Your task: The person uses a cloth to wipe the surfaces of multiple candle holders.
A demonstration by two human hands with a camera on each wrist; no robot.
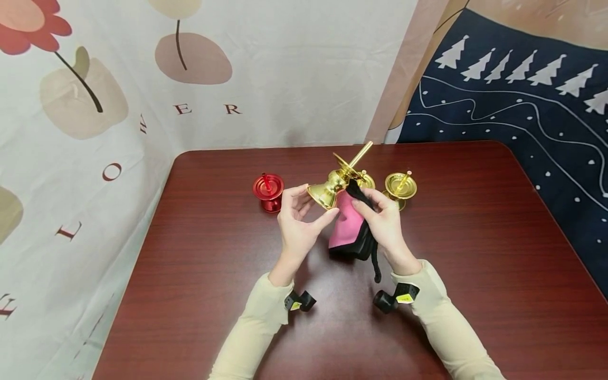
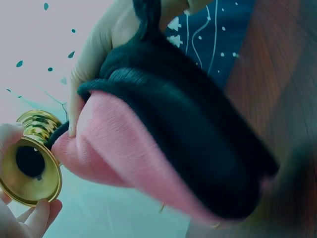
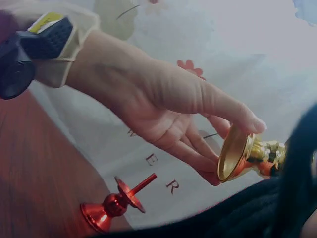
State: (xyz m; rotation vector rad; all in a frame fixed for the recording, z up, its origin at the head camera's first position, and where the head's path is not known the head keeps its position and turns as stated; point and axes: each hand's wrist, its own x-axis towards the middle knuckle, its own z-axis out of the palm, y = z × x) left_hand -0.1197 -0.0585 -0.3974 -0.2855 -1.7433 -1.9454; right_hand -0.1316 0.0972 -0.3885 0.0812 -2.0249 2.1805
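Note:
A shiny gold candlestick (image 1: 332, 184) is held tilted above the table, its hollow base toward me and its spike pointing up and right. My left hand (image 1: 299, 221) grips the base rim between thumb and fingers; the left wrist view looks into the dark hollow of that base (image 2: 29, 161). My right hand (image 1: 387, 224) pinches a soft pink-and-black cloth (image 1: 348, 224) near its top, beside the candlestick's stem. The cloth hangs down with a black strap (image 1: 375, 264) dangling from it. In the right wrist view, dark fabric covers part of the candlestick (image 3: 237, 156).
A red candlestick (image 1: 268, 192) stands on the brown table (image 1: 214, 295), left of my hands. Behind them are two more gold candlesticks, one on the right (image 1: 400, 186) and one partly hidden (image 1: 367, 179). Printed cloths (image 1: 285, 79) hang beyond the table.

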